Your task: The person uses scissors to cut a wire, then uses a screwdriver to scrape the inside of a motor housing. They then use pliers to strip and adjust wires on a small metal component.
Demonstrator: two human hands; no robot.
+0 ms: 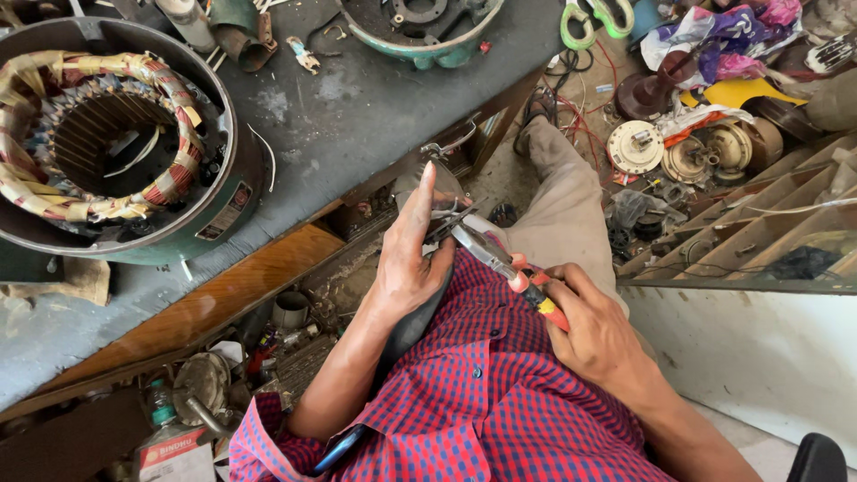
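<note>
My right hand (594, 326) grips the orange-red handles of a pair of pliers (500, 261), whose metal jaws point up-left toward my left hand. My left hand (412, 259) is raised in front of my chest with fingers extended, holding a small metal part at the plier jaws; the part is mostly hidden by the fingers. Both hands hover over my lap and my red-and-blue checked shirt (482, 393). A large motor stator (107, 134) with taped copper windings in a green housing sits on the bench at the left.
The grey workbench (357, 107) has a wooden front edge. A second green motor housing (424, 31) sits at its far edge. Cluttered parts lie under the bench (214, 375) and on the floor at the upper right (696, 143). A wooden rack (759, 223) stands to the right.
</note>
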